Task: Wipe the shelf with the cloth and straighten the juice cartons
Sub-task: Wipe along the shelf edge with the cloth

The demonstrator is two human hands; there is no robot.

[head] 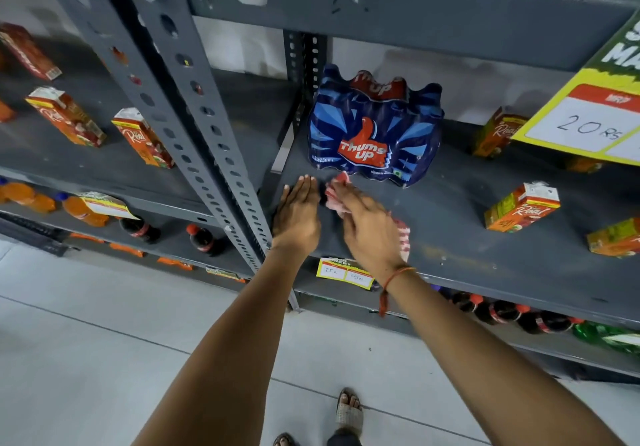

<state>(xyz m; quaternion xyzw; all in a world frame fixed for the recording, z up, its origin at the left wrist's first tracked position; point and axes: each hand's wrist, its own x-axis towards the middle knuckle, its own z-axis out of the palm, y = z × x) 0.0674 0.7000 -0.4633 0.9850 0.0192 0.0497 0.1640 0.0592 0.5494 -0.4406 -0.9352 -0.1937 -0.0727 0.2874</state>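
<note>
A grey metal shelf (485, 248) in a shop aisle is seen from above, with a pale tiled floor (104, 341) below and a perforated upright post (194, 127) dividing it from the neighbouring bay. A blue shrink-wrapped pack of Thums Up bottles (375, 130) is stood towards the back of the shelf. The left hand (298, 215) is laid flat on the shelf board just in front of the pack, its grip apart with fingers straight and nothing held. The right hand (369, 229) is pressed down on a red-and-white cloth (403, 238), the grip spread over it rather than closed around it; the cloth is seen at the fingertips and beside the palm, on the shelf just below the pack. An orange thread (388, 286) is worn at the right wrist. Juice cartons are scattered on the same shelf to the right: one upright near the back (495, 132), one tilted nearer the front (521, 208) and another at the frame edge (616, 239). More cartons (65, 120) are seen in the left bay. A yellow price sign (588, 123) is hung at the upper right.
</note>
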